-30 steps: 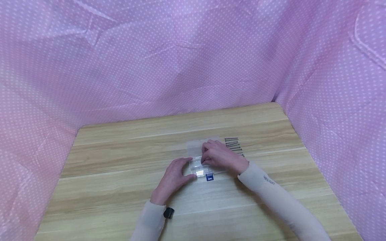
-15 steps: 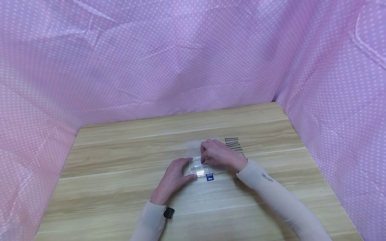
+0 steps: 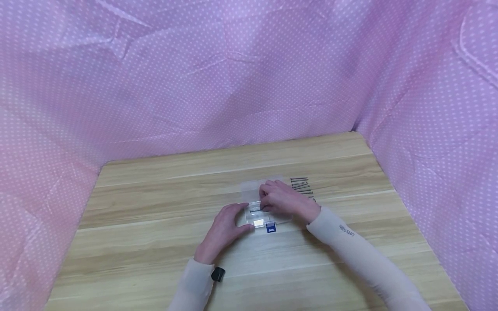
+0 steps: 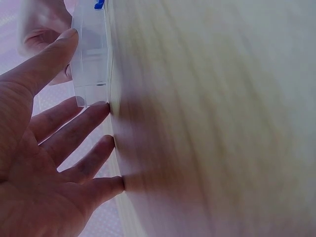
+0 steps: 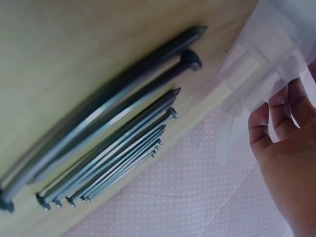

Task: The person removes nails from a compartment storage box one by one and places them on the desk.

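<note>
Right hand point(image 3: 285, 201) still over box point(image 3: 260, 216)

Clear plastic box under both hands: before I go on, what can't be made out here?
- Head view: the right hand covers most of the clear plastic box; whether it holds a nail is hidden.
- Head view: the nails are too small to count, and the hand hides the near ones.
- Left wrist view: the left hand touches the box's side; the table is blurred.
- Right wrist view: the box is cut off by the frame edge.
</note>
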The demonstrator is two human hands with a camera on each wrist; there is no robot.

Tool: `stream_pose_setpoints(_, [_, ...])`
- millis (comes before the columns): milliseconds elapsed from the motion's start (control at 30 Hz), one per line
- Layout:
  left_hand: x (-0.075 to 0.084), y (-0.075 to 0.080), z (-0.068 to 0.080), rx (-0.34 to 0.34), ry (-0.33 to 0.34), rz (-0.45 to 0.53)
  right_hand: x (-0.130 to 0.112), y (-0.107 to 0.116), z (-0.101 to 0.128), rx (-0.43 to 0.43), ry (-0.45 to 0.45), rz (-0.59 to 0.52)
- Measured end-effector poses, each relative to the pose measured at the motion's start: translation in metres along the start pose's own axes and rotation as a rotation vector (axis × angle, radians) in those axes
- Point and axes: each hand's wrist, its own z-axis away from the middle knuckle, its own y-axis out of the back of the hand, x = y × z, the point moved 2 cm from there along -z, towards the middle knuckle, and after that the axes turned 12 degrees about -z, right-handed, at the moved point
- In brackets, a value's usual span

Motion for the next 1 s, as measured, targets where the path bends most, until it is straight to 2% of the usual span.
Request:
stream_pose_setpoints(433, [0.0, 0.0, -0.001, -0.009, 0.003, 0.001, 0.001, 0.004, 0.01, 0.009, 0.022, 0.118])
stream_pose_setpoints(733, [-0.001, 0.0, -0.001, -0.003, -0.004, 0.006, 0.004, 0.003, 0.018, 0.055, 0.01, 0.025])
stream_pose_setpoints(1000, [0.0, 0.001, -0.001, -0.009, 0.006, 0.014, 0.004, 0.004, 0.017, 0.029, -0.044, -0.015])
